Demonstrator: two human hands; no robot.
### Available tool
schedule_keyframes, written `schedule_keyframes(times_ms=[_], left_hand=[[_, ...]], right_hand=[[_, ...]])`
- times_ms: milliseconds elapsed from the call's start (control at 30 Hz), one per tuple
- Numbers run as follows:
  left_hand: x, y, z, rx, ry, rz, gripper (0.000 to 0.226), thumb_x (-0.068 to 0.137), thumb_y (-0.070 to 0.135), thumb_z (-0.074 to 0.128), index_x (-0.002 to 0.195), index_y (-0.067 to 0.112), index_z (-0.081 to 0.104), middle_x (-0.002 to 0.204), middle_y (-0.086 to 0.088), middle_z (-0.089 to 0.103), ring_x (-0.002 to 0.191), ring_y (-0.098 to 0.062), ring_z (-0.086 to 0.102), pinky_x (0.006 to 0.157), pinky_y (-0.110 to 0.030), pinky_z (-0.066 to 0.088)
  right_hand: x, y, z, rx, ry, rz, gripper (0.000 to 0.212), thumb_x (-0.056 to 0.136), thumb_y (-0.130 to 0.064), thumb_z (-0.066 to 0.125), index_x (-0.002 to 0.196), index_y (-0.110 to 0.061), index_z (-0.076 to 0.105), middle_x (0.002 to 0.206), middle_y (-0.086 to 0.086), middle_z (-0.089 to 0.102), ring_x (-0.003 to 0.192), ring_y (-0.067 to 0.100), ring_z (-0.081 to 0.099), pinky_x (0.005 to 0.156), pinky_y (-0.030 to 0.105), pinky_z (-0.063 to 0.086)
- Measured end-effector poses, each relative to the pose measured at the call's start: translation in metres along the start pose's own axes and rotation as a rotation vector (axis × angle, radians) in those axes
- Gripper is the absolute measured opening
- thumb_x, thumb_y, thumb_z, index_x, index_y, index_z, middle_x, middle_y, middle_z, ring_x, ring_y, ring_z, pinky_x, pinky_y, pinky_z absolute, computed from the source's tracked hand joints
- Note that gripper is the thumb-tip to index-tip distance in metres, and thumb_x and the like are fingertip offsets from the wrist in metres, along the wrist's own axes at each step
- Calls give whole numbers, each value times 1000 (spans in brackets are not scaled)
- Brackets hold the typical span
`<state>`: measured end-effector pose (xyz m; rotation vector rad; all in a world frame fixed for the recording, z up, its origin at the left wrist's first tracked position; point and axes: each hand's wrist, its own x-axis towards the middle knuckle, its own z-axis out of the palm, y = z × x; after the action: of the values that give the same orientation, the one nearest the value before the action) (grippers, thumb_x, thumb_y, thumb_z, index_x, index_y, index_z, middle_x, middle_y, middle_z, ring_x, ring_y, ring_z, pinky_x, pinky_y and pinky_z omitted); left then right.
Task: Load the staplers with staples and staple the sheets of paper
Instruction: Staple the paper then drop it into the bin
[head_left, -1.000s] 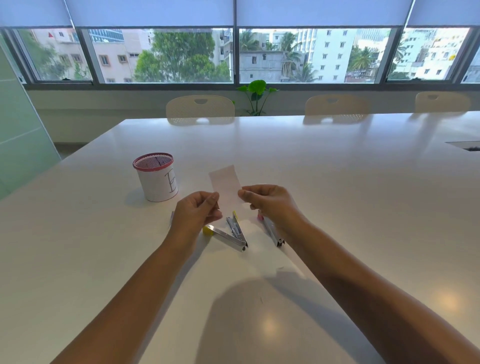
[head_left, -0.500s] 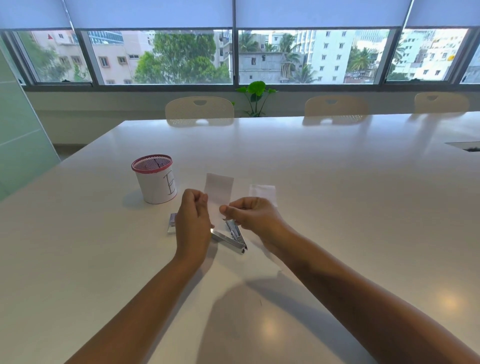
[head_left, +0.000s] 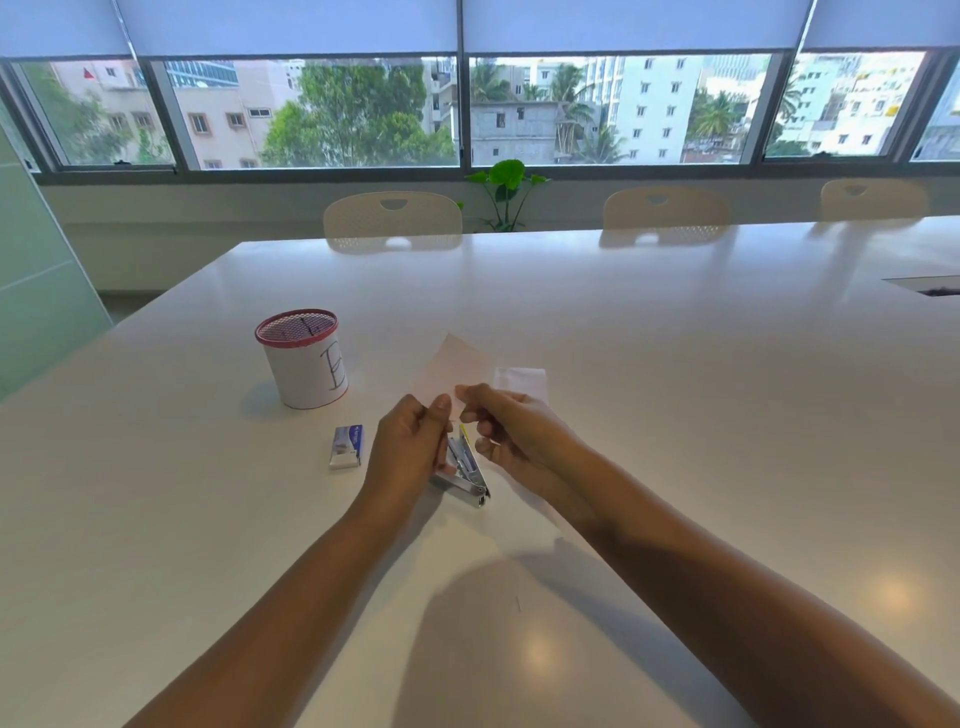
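A small white paper slip (head_left: 453, 370) is held upright above the table, tilted to the right. My left hand (head_left: 410, 441) pinches its lower edge and my right hand (head_left: 511, 434) pinches it from the other side. Below and between the hands an opened metal stapler (head_left: 464, 470) with a yellow tip lies on the table. Another white paper piece (head_left: 521, 381) lies flat just behind my right hand. A small blue and white staple box (head_left: 347, 446) lies to the left of my left hand.
A white cup with a red mesh rim (head_left: 301, 358) stands at the left, marked with a letter. The white table (head_left: 675, 415) stretches far to the right. Chairs (head_left: 392, 218) and a plant (head_left: 506, 192) stand beyond its far edge.
The hands have come closer together on the slip, which now tilts to the right. The left hand moved right, uncovering the staple box. The second stapler seen a second ago is hidden.
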<state>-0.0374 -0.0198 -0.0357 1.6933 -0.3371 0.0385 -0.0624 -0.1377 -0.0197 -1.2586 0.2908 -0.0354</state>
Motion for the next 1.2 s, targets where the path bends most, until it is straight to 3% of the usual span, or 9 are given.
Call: schedule_keyframes(times_ms=[200, 333, 567, 700, 867, 1000, 1067, 1200], left_hand=[[-4, 3, -2, -61, -78, -21, 36, 93, 30, 46, 63, 11, 52, 37, 5, 47, 39, -6, 48, 60, -26, 47], [-6, 6, -3, -122, -155, -77, 35, 93, 25, 46, 63, 12, 54, 39, 4, 51, 37, -7, 47, 57, -27, 45], [5, 10, -17, -116, -106, -100, 20, 90, 32, 51, 80, 16, 59, 63, 1, 58, 52, -9, 54, 47, -18, 49], [14, 0, -25, 38, -63, -28, 10, 87, 22, 58, 83, 13, 60, 75, -5, 58, 50, -6, 57, 48, -14, 50], [24, -4, -41, 37, 251, 19, 15, 89, 21, 57, 74, 22, 56, 69, 2, 55, 43, 7, 54, 49, -14, 49], [26, -5, -44, 103, 354, 55, 10, 89, 22, 56, 84, 13, 56, 66, 4, 54, 47, 4, 56, 50, -12, 47], [25, -6, -42, 109, 355, 50, 10, 89, 22, 56, 86, 12, 56, 66, 6, 54, 52, -6, 55, 56, -17, 46], [24, -8, -40, 113, 338, 28, 12, 89, 23, 56, 85, 12, 56, 68, 7, 53, 60, -11, 51, 65, -22, 47]], right_hand=[[2, -10, -8, 38, 52, -78, 14, 81, -17, 69, 70, -10, 64, 57, -4, 61, 45, 3, 43, 46, 14, 42], [6, -16, -21, -13, 107, -80, 19, 81, -25, 69, 70, -9, 67, 47, -5, 52, 46, 11, 42, 53, 27, 32], [7, -17, -21, -147, 134, -201, 16, 85, -13, 63, 69, -9, 63, 63, -1, 57, 56, 11, 41, 55, 20, 37], [6, -10, -16, -262, 55, -281, 13, 86, -21, 64, 75, -14, 66, 66, -3, 59, 50, 2, 47, 50, 16, 40], [3, -3, -16, -960, 111, -493, 31, 83, -44, 62, 100, -19, 68, 87, -3, 63, 73, 7, 57, 66, 21, 45], [-11, 17, -1, -1423, -2, -393, 62, 81, -64, 49, 114, -14, 60, 110, 4, 56, 98, 21, 57, 83, 35, 48], [-16, 22, 3, -1564, 5, -409, 69, 79, -68, 46, 117, -11, 57, 112, 6, 54, 101, 24, 55, 84, 35, 46], [-15, 27, 5, -1647, 13, -424, 64, 79, -60, 57, 118, -10, 52, 115, 9, 54, 107, 27, 50, 87, 36, 42]])
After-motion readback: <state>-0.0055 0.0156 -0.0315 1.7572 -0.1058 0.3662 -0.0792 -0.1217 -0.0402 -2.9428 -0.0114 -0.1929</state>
